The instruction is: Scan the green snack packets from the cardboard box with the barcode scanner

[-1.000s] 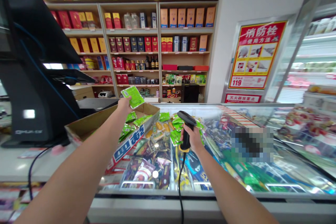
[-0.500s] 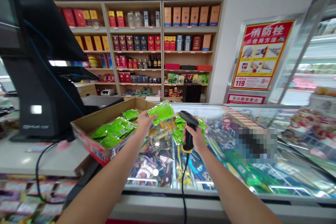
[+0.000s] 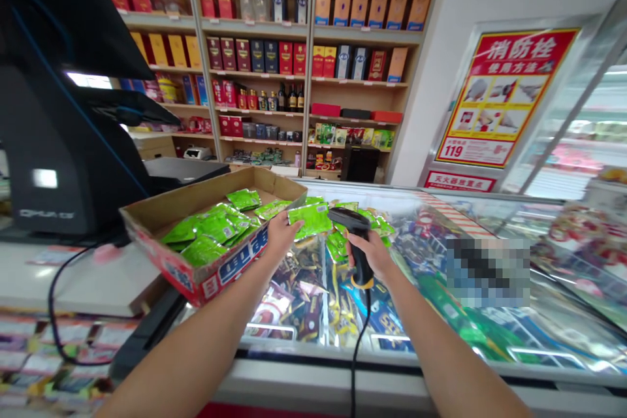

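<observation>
Holding grn pkt (image 3: pixel 311 221) nearer scanner (image 3: pixel 353 225) now w/ L hand (image 3: pixel 281 234).

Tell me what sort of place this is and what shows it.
Probably a shop checkout: the right hand holds what looks like a barcode scanner, a dark terminal stands at left, and shelves of boxed goods rise beyond.

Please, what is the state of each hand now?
Left hand: closed, holding a green packet.
Right hand: closed, holding a black scanner by its handle.
</observation>
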The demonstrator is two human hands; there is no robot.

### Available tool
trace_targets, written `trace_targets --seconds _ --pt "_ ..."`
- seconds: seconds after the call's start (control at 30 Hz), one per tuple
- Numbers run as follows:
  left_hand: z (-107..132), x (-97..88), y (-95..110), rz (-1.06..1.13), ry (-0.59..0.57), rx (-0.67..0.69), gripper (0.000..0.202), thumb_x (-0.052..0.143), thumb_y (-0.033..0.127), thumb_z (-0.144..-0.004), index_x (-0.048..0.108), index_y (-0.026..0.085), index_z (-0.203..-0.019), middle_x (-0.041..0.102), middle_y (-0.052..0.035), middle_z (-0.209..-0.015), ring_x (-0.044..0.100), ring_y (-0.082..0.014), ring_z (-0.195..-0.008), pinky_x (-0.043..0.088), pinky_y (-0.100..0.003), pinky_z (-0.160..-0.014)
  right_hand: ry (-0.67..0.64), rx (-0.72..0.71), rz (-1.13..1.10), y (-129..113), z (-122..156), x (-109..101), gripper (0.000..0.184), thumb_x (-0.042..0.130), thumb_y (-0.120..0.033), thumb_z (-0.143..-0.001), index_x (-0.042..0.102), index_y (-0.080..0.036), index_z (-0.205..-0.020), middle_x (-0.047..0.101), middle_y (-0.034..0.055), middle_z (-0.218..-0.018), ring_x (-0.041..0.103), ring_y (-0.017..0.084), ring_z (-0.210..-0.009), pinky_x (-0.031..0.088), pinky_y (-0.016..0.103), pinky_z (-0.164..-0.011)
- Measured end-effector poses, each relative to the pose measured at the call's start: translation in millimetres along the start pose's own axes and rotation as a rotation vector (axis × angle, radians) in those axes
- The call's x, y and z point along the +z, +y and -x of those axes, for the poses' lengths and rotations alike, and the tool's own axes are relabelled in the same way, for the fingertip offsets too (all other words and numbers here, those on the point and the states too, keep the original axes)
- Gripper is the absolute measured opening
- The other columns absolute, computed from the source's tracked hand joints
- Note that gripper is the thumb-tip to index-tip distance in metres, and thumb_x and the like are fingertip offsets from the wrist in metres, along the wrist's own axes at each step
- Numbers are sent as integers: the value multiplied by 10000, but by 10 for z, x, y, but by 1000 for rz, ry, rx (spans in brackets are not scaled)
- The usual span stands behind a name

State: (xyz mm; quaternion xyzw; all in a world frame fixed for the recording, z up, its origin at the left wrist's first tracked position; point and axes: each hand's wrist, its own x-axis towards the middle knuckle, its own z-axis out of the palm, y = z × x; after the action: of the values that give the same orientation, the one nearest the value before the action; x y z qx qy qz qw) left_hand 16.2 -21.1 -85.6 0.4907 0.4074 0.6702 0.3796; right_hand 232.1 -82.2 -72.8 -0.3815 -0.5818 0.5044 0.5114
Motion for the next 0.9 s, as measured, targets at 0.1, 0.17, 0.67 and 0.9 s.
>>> trace_targets --seconds 0.1,0.17,0.67,0.9 --pt "-2 8 2 -31 -9 30 287 800 184 -504 676 131 -757 724 -48 -717 698 -229 -740 544 -333 -741 -16 2 8 -4 13 -1 298 668 -438 -727 588 -168 -630 595 14 -457 527 136 -355 437 250 -389" --pt "3 11 7 -47 -7 40 281 791 166 -512 684 130 -769 726 -46 -722 699 -229 -745 545 -333 -743 -13 8 7 -7 20 1 292 667 -439 -727 593 -170 -641 592 10 -452 526 137 -354 439 251 -391" --pt "16 6 30 -30 9 14 266 791 180 -509 671 128 -740 730 -51 -708 702 -236 -716 552 -349 -733 -11 52 28 -2 5 0 282 653 -418 -719 597 -163 -611 590 19 -455 534 144 -350 423 253 -377" --pt "-8 -4 -37 20 31 18 276 799 206 -512 642 141 -730 709 -48 -692 696 -233 -747 539 -339 -748 47 29 -25 -28 18 44 288 686 -437 -691 593 -167 -651 598 6 -490 536 137 -355 432 252 -368"
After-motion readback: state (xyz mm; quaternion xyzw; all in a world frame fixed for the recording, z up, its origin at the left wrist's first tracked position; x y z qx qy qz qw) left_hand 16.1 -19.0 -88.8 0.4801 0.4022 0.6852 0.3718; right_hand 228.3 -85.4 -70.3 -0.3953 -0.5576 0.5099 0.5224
